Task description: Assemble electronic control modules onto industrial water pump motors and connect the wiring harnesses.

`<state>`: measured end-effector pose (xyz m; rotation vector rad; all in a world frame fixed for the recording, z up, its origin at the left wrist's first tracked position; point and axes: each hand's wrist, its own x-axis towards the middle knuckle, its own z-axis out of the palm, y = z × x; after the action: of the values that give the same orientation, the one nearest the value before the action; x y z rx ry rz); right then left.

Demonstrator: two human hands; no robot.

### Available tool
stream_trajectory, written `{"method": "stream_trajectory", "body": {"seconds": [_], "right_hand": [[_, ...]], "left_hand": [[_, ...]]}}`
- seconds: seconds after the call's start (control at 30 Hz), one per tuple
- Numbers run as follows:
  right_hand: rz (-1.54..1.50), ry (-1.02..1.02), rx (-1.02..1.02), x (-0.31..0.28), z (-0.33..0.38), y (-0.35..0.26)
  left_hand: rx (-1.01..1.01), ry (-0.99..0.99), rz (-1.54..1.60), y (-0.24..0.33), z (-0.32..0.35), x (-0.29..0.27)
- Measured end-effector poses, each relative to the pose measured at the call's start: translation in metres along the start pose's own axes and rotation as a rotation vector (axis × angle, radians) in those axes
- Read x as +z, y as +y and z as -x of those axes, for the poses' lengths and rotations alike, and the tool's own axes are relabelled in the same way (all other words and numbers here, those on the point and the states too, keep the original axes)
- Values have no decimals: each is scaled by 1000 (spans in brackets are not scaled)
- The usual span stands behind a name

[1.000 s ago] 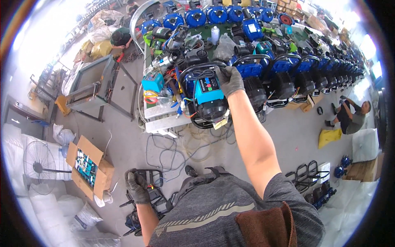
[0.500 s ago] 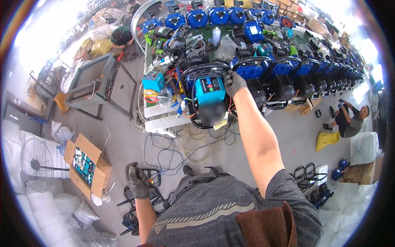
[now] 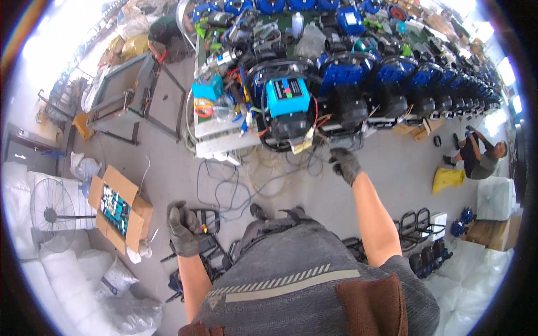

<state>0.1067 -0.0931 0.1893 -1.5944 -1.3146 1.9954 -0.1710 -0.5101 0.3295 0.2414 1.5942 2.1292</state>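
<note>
My right hand [image 3: 346, 165], in a dark grey glove, hangs in the air below the table edge. Its fingers are loosely bent and apart, with nothing seen in them. Nearest to it is a pump unit [image 3: 288, 126] with a black motor, a black tubular frame and a turquoise control box [image 3: 287, 96] on top. Coloured wires and a pale tag [image 3: 302, 145] hang from this unit. My left hand [image 3: 184, 228], gloved alike, is raised at my left side, open with loosely curled fingers; I see nothing in it. Black tubular frames [image 3: 207, 252] lie on the floor beneath it.
Blue-and-black pumps [image 3: 347, 73] line the table's front edge to the right. Hoses [image 3: 224, 190] lie coiled on the floor. An open carton [image 3: 140, 224] and a fan [image 3: 50, 214] stand left. A seated person [image 3: 485, 157] is at far right, beside a yellow sack [image 3: 448, 178].
My right hand has let go of the pump's frame and drawn back toward me, down to the right. My left hand has shifted up slightly. The table sits higher in the view.
</note>
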Motion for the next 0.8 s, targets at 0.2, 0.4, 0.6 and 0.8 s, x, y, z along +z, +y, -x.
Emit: {"method": "stream_trajectory", "body": {"seconds": [0.2, 0.4, 0.6, 0.8], "right_hand": [[450, -538, -6, 26, 66, 84], [702, -755, -409, 96, 73, 81], [621, -563, -362, 37, 17, 142], [300, -25, 268, -103, -8, 234]], "left_hand": [[48, -492, 370, 114, 19, 39], [532, -562, -105, 193, 25, 65], [558, 148, -460, 246, -42, 26], [486, 11, -369, 200, -116, -41]]}}
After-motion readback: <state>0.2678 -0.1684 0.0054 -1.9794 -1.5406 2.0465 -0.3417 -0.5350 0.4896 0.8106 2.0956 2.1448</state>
